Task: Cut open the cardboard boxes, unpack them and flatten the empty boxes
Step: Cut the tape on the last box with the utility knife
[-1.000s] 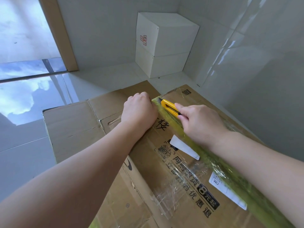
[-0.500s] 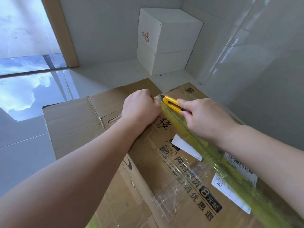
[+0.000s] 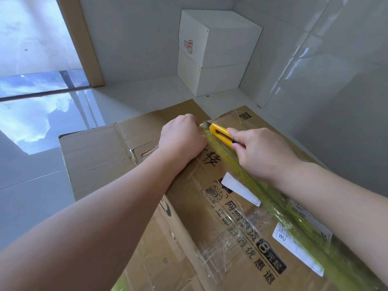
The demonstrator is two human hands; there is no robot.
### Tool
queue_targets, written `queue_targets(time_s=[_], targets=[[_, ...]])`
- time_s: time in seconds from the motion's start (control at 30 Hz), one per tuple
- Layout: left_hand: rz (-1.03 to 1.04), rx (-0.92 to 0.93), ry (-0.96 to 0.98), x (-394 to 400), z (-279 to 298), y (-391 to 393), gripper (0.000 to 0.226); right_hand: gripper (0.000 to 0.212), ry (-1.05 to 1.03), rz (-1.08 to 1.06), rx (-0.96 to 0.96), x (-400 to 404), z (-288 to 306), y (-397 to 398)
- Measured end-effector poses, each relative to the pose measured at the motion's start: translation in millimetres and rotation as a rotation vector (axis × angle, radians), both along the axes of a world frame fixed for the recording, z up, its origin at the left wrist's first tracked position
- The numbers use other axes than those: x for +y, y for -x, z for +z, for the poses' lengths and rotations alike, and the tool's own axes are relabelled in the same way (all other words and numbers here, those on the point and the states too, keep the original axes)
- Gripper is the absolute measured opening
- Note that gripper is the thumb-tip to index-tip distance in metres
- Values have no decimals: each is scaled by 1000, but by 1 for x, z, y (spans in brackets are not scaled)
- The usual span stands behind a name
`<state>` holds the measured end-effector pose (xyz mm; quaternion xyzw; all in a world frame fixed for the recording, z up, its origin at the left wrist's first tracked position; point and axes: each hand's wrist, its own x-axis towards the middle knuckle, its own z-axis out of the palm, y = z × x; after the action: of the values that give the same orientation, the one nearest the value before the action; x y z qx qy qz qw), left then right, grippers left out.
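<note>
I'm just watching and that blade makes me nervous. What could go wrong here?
The left hand rests on the box right beside the tip of the yellow knife held by the right hand; a slip could cut it. The blade might also go deep through the green tape and damage whatever is inside.

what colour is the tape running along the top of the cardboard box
Yellow-green tape, translucent, seen in the head view.

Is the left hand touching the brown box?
Touching. The head view shows the left hand fisted, resting on the brown box top beside the green tape.
</note>
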<state>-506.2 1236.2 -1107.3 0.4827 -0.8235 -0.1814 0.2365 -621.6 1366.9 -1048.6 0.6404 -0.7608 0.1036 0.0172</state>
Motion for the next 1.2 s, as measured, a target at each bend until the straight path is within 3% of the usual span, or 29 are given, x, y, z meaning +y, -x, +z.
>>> queue_targets(time_s=[0.57,0.93,1.2], targets=[[19,20,-55,-3,4,-3,12,20,-117,-11,122,-22,9,-12],[8,65,-90,0,5,-7,10,48,-85,-21,185,18,-1,-11],[-4,66,-93,1,6,-6,9,47,-56,-32,96,9,-6,-12]])
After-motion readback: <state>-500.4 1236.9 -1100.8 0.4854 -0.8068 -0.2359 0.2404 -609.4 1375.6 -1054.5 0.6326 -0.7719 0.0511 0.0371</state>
